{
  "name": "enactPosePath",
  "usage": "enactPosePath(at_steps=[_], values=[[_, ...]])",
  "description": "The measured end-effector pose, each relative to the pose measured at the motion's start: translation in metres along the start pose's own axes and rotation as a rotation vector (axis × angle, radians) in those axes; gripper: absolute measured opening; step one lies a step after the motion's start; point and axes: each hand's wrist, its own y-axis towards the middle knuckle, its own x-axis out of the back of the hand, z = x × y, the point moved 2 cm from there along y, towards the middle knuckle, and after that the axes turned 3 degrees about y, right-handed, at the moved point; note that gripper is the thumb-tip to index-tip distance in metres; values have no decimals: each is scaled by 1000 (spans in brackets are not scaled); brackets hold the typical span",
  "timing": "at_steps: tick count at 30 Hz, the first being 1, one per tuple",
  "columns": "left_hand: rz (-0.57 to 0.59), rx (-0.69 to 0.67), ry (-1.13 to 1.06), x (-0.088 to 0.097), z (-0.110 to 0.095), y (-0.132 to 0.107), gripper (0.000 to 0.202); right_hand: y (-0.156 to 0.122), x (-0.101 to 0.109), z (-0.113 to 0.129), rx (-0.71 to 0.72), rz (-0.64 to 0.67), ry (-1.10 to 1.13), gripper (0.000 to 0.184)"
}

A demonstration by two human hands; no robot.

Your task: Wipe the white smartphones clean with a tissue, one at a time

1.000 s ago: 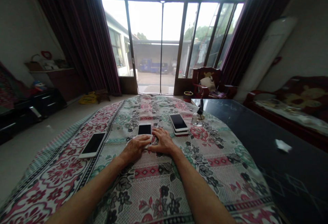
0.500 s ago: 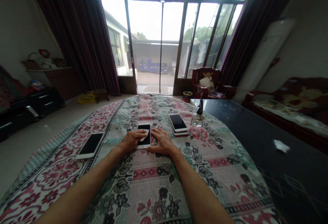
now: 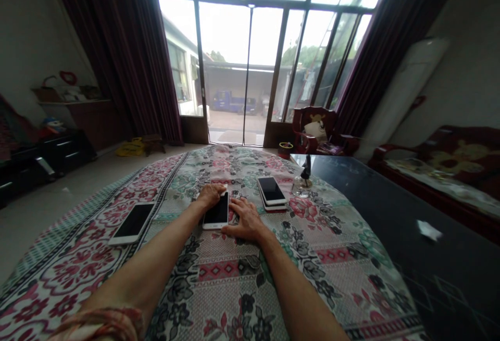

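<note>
Phone (image 3: 219,214): long axis near-far; far end covered by left hand (image 3: 211,196), tissue (image 3: 224,190) grasped; right edge touched by splayed right hand (image 3: 247,220).

Bright windows (image 3: 222,28), dark purple curtains (image 3: 117,70), pale floor (image 3: 78,185)

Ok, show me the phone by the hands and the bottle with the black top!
Phone (image 3: 219,213): head view, on its dark screen.
Bottle (image 3: 305,172): head view, on its black top.
</note>
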Motion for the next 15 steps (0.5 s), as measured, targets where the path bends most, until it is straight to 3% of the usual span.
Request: enactPosePath(at_steps=[8,15], values=[[14,-119,41,-4,-20,-35,50,0,1,2,-59,-14,25,87],[-75,-416,-47,0,-28,-84,53,1,0,2,-40,-27,15,85]])
